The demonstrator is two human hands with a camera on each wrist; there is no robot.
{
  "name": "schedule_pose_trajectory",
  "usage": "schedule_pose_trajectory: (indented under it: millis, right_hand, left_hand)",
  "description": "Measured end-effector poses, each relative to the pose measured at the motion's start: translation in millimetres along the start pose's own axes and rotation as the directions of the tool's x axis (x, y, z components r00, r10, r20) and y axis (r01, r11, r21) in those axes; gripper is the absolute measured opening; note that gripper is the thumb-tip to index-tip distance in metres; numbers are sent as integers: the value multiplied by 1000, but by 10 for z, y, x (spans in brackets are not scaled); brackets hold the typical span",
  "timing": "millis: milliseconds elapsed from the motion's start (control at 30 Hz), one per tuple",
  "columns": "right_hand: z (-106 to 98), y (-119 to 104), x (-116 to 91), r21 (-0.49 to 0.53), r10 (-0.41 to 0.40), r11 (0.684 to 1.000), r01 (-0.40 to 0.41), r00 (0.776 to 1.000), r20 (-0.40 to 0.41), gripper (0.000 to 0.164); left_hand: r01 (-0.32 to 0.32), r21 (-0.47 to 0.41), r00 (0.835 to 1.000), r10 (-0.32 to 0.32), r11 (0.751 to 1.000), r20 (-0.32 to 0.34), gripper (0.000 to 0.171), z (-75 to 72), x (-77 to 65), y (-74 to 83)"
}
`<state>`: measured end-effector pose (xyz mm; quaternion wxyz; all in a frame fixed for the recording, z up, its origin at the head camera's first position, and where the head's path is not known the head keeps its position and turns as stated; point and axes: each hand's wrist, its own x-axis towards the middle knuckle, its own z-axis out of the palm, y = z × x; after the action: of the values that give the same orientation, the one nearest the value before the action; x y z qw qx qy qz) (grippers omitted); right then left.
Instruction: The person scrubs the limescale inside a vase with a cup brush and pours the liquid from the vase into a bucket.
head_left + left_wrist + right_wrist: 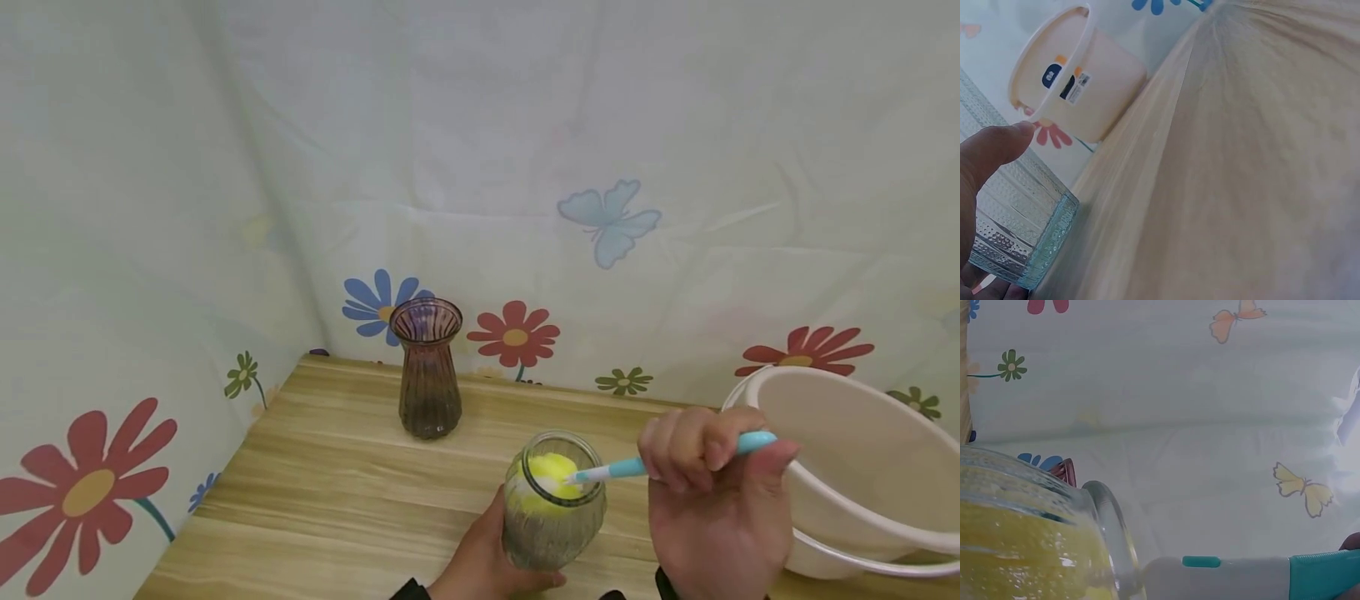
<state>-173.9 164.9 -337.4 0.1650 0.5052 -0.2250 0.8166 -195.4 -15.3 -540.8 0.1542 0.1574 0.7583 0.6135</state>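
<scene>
So the sponge brush (626, 467) is white and teal with a yellow-and-white head (557, 467), poked into a ribbed glass jar (553, 537). From the head view, it slants up and right out of the jar, right hand (712, 500) wrapped round it, left hand (486, 552) gripping the jar. Barcode sticker (1079, 88) on the bucket (1110, 90): print's too small to read.

Pale cloth (465, 125) — creased in places — forms the walls behind and to the left of the bench (330, 475), printed with multicoloured flowers (515, 337) and butterflies (613, 225). The bench top shows streaked wood grain — yellowish-brown; bright glare (1349, 464) whitens the right wrist view's right edge.
</scene>
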Motion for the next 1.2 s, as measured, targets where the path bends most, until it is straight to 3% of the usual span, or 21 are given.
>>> schedule_pose_trajectory:
  millis: [367, 533, 833, 1067, 1200]
  right_hand:
    - [-115, 85, -97, -111, 133, 983, -145, 985, -107, 50]
    - [-150, 136, -118, -163, 165, 969, -184, 978, -126, 50]
    - [-158, 200, -134, -271, 216, 927, -258, 960, -177, 46]
    - [-148, 243, -158, -322, 243, 901, -291, 953, -183, 45]
    - [-132, 257, -175, -343, 289, 875, -341, 937, -195, 45]
  left_hand:
    - [-47, 17, 999, 47, 999, -19, 108, 16, -41, 14]
    - [-26, 4, 999, 26, 1000, -23, 103, 21, -39, 28]
    - [-43, 54, 998, 46, 998, -45, 101, 39, -24, 19]
    - [-59, 44, 997, 61, 997, -44, 101, 41, -19, -6]
    - [-75, 39, 996, 76, 996, -38, 99, 40, -19, -7]
